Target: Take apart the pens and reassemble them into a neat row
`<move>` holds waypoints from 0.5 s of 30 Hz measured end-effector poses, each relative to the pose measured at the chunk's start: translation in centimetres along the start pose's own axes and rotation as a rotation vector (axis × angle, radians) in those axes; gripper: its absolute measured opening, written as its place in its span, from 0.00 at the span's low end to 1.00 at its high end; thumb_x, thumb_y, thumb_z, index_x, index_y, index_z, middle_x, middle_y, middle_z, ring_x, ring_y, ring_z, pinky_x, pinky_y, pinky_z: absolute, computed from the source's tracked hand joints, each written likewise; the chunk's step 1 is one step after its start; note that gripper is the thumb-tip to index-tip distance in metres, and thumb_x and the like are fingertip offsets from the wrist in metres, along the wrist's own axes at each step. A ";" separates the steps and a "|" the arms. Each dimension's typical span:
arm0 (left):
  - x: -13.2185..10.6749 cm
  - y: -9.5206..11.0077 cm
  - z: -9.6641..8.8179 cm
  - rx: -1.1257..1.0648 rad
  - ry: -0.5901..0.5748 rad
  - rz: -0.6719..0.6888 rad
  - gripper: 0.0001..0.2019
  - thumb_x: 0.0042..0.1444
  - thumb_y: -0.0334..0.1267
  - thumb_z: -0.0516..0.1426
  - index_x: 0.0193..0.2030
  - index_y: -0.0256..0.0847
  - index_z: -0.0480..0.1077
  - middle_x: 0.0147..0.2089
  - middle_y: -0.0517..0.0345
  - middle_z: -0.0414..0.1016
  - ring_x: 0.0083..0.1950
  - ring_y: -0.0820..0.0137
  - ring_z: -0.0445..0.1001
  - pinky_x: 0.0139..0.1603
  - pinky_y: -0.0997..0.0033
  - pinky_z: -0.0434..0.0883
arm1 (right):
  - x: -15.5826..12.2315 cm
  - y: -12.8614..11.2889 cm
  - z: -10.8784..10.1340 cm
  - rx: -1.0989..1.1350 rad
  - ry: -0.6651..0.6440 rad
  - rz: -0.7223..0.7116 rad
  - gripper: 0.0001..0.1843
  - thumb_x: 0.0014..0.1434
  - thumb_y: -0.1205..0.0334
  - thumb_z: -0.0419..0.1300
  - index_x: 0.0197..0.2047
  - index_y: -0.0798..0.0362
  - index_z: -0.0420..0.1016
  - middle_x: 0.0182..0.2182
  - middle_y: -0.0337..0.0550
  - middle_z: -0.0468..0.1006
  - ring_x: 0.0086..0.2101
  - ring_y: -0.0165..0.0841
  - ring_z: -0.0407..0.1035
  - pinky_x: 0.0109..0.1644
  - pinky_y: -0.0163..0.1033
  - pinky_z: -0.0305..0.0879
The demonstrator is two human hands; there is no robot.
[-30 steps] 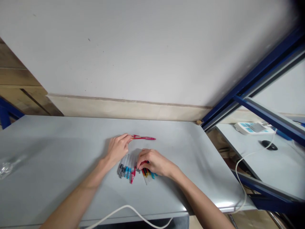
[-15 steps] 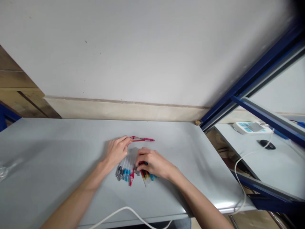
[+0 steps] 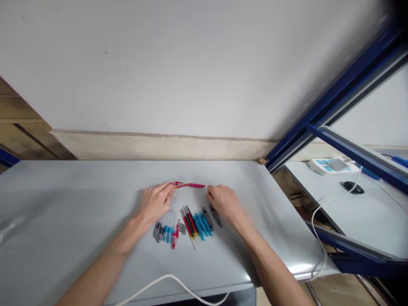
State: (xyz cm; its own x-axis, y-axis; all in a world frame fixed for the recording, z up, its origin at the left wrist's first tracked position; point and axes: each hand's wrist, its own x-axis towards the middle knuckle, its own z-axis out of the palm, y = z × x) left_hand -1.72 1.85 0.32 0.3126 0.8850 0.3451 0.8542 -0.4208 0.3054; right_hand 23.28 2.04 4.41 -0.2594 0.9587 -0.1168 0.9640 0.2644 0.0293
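My left hand [image 3: 157, 199] is closed in a pinch around the end of a thin red pen refill [image 3: 182, 185]. Beside the refill, above the rows of parts, lies a red pen barrel section [image 3: 198, 185]. My right hand [image 3: 225, 200] has its fingers curled just right of that section's tip; what they hold, if anything, is hidden. Below, clear pen barrels [image 3: 168, 219] with grey and blue ends lie side by side with a red pen piece [image 3: 175, 237]. Several red and black refills [image 3: 188, 221], blue grip sections [image 3: 202, 225] and dark grey sections [image 3: 215, 215] lie to their right.
Small grey clips [image 3: 181, 228] lie between the barrels and refills. A white cable [image 3: 168, 276] crosses the grey table's [image 3: 79, 221] front edge. Clear plastic [image 3: 8, 229] is at far left. Beyond the blue frame [image 3: 293, 138] are a black mouse [image 3: 353, 187] and a white device [image 3: 331, 166].
My right hand has moved up and right from the small grey clips to beside the red section, uncovering the refills and grip sections. My left hand stays nearly in place; the red refill has tilted slightly.
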 end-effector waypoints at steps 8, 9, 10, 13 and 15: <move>-0.1 -0.3 0.4 0.006 -0.003 0.008 0.12 0.70 0.35 0.49 0.46 0.45 0.75 0.42 0.59 0.81 0.38 0.67 0.78 0.34 0.69 0.63 | -0.3 -0.6 -0.6 -0.011 -0.066 -0.008 0.18 0.71 0.65 0.50 0.37 0.55 0.80 0.37 0.55 0.83 0.39 0.47 0.79 0.38 0.42 0.63; -0.1 -0.3 0.4 0.005 -0.004 0.011 0.12 0.70 0.35 0.49 0.46 0.45 0.75 0.42 0.59 0.81 0.38 0.67 0.79 0.34 0.69 0.63 | -0.4 -0.6 -0.7 -0.011 -0.066 -0.005 0.17 0.71 0.65 0.50 0.38 0.55 0.80 0.38 0.55 0.83 0.39 0.47 0.79 0.38 0.42 0.63; -0.1 -0.3 0.5 0.005 -0.005 0.013 0.12 0.70 0.35 0.49 0.46 0.45 0.75 0.42 0.59 0.81 0.38 0.67 0.79 0.34 0.69 0.63 | -0.4 -0.6 -0.8 -0.012 -0.071 -0.004 0.15 0.71 0.65 0.51 0.41 0.56 0.79 0.38 0.55 0.83 0.39 0.47 0.79 0.38 0.42 0.63; -0.2 -0.4 0.5 0.008 -0.007 0.016 0.12 0.70 0.35 0.49 0.46 0.45 0.75 0.42 0.58 0.81 0.38 0.67 0.78 0.34 0.70 0.64 | -0.4 -0.6 -0.7 -0.027 -0.095 -0.017 0.12 0.71 0.65 0.53 0.48 0.57 0.77 0.38 0.56 0.83 0.39 0.48 0.79 0.36 0.42 0.63; -0.2 -0.3 0.5 0.011 -0.005 0.018 0.12 0.69 0.35 0.49 0.46 0.45 0.75 0.41 0.58 0.81 0.38 0.67 0.78 0.34 0.70 0.64 | -0.4 -0.6 -0.6 -0.037 -0.105 -0.023 0.12 0.71 0.65 0.52 0.48 0.57 0.76 0.38 0.56 0.83 0.39 0.48 0.79 0.36 0.42 0.63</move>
State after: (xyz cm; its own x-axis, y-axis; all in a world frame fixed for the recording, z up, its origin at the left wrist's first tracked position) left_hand -1.86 1.91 -0.26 0.3300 0.8782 0.3462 0.8527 -0.4347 0.2898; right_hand 22.76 1.59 5.04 -0.2725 0.9365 -0.2208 0.9544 0.2921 0.0614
